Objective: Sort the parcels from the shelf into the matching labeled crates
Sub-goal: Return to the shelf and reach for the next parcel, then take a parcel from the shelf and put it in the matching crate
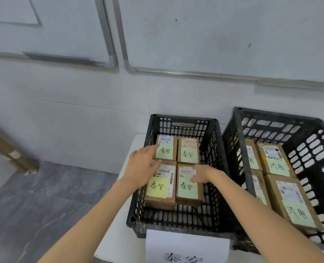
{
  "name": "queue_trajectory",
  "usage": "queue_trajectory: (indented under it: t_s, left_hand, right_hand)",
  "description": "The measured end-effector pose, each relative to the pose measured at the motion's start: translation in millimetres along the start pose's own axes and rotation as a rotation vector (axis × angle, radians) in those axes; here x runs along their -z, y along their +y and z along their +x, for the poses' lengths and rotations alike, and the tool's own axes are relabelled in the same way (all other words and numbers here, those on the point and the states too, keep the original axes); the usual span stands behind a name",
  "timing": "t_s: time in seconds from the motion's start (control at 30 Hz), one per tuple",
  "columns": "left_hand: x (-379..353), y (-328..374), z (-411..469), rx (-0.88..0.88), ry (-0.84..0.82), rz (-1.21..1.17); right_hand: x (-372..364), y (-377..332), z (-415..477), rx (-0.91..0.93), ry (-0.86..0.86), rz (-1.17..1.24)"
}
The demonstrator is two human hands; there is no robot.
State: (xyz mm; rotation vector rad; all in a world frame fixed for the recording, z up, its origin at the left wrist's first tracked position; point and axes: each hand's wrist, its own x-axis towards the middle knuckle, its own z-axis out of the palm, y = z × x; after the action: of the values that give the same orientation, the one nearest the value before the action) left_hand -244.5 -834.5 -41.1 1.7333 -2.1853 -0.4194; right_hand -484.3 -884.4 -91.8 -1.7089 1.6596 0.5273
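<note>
Beneath the right hand (201,174), laid flat with fingers straight, sits the near-right parcel (188,189), one of four tagged 泰安 in the black crate (211,149) whose front label (187,247) reads the same; the left hand (142,165), fingers extended and holding nothing, reaches over the far-left parcel (167,149). Right of both hands, a second crate (309,147) holds parcels tagged 济南 (290,202). Sorting appears well advanced, tags agreeing within each crate; the shelf is unseen, so the remainder cannot be established.
</note>
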Motion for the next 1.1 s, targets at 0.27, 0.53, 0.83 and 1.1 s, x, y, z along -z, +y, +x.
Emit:
queue_trajectory:
  t_s: [0.27,0.53,0.83,1.1]
  left_hand:
    - [34.8,19.0,-68.6,0.277,0.146,0.057]
    - [74.0,51.5,-203.3,0.584,0.431,0.180]
    - [101.3,94.5,-404.6,0.999,0.639,0.234]
    - [123.8,142.3,-558.8,1.266,0.834,0.237]
  right_hand:
    - [37.8,-54.8,-74.9,0.301,0.267,-0.238]
    - [7.0,-114.9,-174.8,0.812,0.626,-0.140]
    - [-91.5,-200.7,-301.9,1.346,0.450,-0.174]
    - [-188.9,-252.6,-408.4,1.651,0.293,-0.288]
